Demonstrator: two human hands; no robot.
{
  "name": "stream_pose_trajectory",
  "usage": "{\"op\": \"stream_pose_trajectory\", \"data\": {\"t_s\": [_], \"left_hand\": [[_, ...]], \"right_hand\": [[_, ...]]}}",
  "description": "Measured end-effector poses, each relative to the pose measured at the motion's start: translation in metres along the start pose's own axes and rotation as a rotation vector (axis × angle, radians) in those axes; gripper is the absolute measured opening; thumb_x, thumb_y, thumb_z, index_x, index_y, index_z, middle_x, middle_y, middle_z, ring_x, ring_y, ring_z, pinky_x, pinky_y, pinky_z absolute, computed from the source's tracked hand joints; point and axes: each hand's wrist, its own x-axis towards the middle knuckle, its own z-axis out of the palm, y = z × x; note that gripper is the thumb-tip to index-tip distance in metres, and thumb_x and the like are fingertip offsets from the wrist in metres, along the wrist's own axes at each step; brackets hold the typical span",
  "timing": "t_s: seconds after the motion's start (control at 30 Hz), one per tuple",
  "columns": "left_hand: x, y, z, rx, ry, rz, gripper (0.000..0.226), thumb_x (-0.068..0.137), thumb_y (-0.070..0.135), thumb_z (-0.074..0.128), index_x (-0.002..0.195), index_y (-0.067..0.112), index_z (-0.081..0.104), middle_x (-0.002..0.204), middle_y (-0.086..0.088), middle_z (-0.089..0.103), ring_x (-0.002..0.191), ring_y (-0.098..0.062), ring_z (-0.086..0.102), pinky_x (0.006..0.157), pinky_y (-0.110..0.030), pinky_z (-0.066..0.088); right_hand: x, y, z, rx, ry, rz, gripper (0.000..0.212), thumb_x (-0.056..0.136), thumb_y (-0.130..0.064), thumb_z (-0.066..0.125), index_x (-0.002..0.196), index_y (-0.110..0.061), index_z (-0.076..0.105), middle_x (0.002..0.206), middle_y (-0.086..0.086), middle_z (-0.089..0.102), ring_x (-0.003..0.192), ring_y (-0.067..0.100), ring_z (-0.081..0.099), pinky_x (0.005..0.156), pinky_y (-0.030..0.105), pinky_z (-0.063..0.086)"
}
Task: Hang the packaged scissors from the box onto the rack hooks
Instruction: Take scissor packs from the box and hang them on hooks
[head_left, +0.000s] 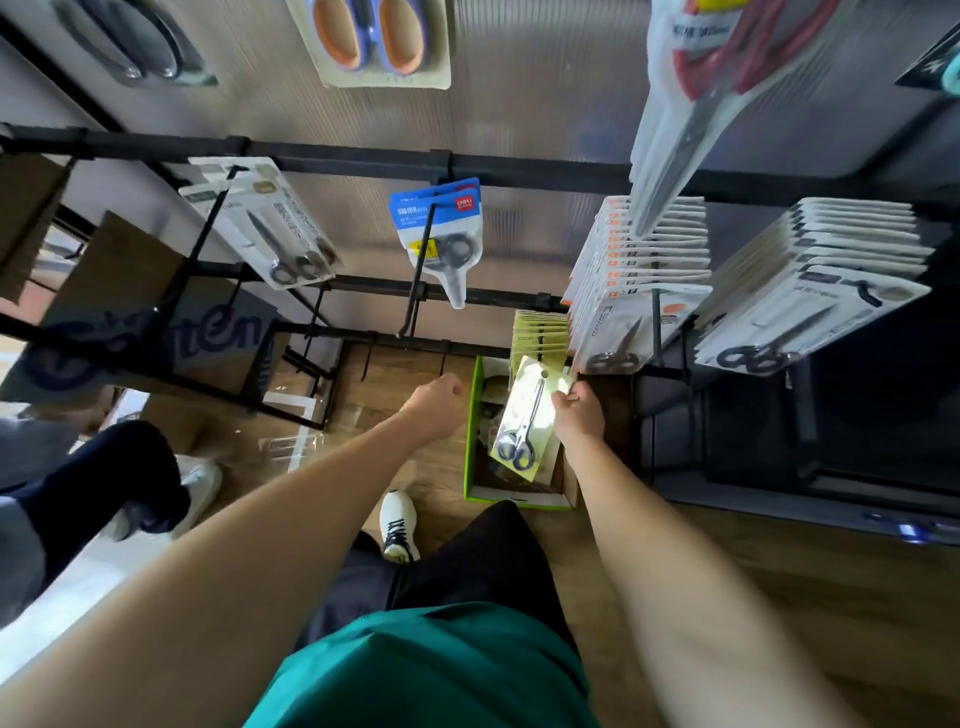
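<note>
right hand (579, 415) gripping scissors pack (524, 421), above box (470, 431)

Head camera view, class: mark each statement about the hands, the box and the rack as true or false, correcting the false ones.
1. The right hand holds a yellow-carded pack of scissors. True.
2. The left hand holds a pack as well. False: it is closed and holds nothing that can be seen.
3. The green cardboard box sits on the wooden floor below the hands. True.
4. The blue-topped pack of black-handled scissors lies inside the box. False: it hangs on a black rack hook.
</note>
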Motion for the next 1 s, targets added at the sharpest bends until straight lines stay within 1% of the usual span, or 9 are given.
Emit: {"op": "stream_pose_trajectory", "data": {"t_s": [0.1,0.17,0.23,0.43,0.63,0.73,0.83,0.9,1.0], "left_hand": [[0.005,-0.001,0.001,-0.012,-0.001,0.001,0.033,0.088,0.021,0.053,0.120,0.015,0.053,0.111,-0.007,0.060,0.097,-0.026,0.060,0.081,-0.034,0.052],[0.007,-0.003,0.000,-0.022,-0.008,-0.003,0.033,0.086,0.021,0.056,0.119,0.015,0.054,0.111,-0.006,0.060,0.094,-0.024,0.060,0.078,-0.034,0.053],[0.010,-0.004,-0.001,-0.022,-0.009,-0.011,0.034,0.086,0.020,0.056,0.120,0.015,0.055,0.111,-0.007,0.061,0.092,-0.024,0.060,0.076,-0.031,0.052],[0.018,-0.004,-0.006,-0.005,-0.005,-0.026,0.032,0.088,0.019,0.053,0.120,0.013,0.057,0.113,-0.008,0.061,0.097,-0.025,0.059,0.080,-0.030,0.050],[0.015,0.005,-0.008,-0.025,-0.032,-0.019,0.028,0.089,0.017,0.058,0.117,0.013,0.056,0.109,-0.007,0.061,0.090,-0.020,0.059,0.070,-0.028,0.048],[0.012,0.010,-0.005,0.002,-0.047,-0.011,0.026,0.090,0.018,0.057,0.116,0.014,0.056,0.107,-0.006,0.060,0.078,-0.015,0.056,0.059,-0.024,0.045],[0.009,0.014,0.007,0.063,-0.091,0.006,0.022,0.090,0.018,0.055,0.111,0.012,0.057,0.102,-0.008,0.062,0.071,-0.016,0.054,0.058,-0.025,0.045],[0.010,0.016,0.019,0.105,-0.126,0.022,0.017,0.089,0.015,0.055,0.105,0.010,0.059,0.094,-0.011,0.064,0.065,-0.020,0.055,0.055,-0.026,0.045],[0.015,0.019,0.045,0.156,-0.220,0.063,0.017,0.089,0.011,0.056,0.106,0.011,0.057,0.095,-0.015,0.063,0.062,-0.022,0.059,0.053,-0.028,0.044]], "right_hand": [[0.007,-0.008,0.003,-0.043,-0.008,0.004,0.024,0.100,-0.024,0.051,0.118,-0.009,0.057,0.115,0.008,0.064,0.098,0.028,0.061,0.074,0.029,0.041],[0.010,-0.016,0.006,-0.046,0.001,0.021,0.034,0.100,-0.026,0.051,0.131,-0.012,0.054,0.129,0.008,0.062,0.116,0.030,0.059,0.090,0.034,0.045],[0.015,-0.021,0.009,-0.016,0.008,0.061,0.037,0.101,-0.026,0.051,0.135,-0.011,0.052,0.134,0.009,0.059,0.122,0.031,0.056,0.099,0.037,0.044],[0.029,-0.029,0.009,-0.052,0.016,0.139,0.039,0.101,-0.032,0.051,0.130,-0.007,0.058,0.130,0.012,0.062,0.119,0.031,0.059,0.096,0.037,0.048],[0.016,-0.014,0.003,0.025,-0.008,0.257,0.047,0.094,-0.029,0.060,0.134,-0.005,0.050,0.131,0.013,0.061,0.115,0.032,0.061,0.083,0.033,0.050],[-0.004,-0.002,0.000,-0.005,-0.086,0.258,0.046,0.097,-0.033,0.058,0.133,-0.005,0.055,0.127,0.011,0.063,0.109,0.030,0.063,0.074,0.032,0.049],[-0.023,0.021,0.001,0.014,-0.115,0.305,0.049,0.097,-0.038,0.056,0.129,-0.001,0.057,0.124,0.015,0.064,0.110,0.034,0.062,0.087,0.039,0.053],[-0.035,0.040,0.002,0.032,-0.137,0.366,0.045,0.096,-0.035,0.057,0.120,0.003,0.061,0.118,0.019,0.066,0.107,0.035,0.063,0.088,0.042,0.052],[-0.055,0.063,0.004,0.124,-0.126,0.451,0.040,0.096,-0.033,0.058,0.119,0.001,0.062,0.121,0.017,0.064,0.111,0.033,0.061,0.089,0.037,0.050]]}}
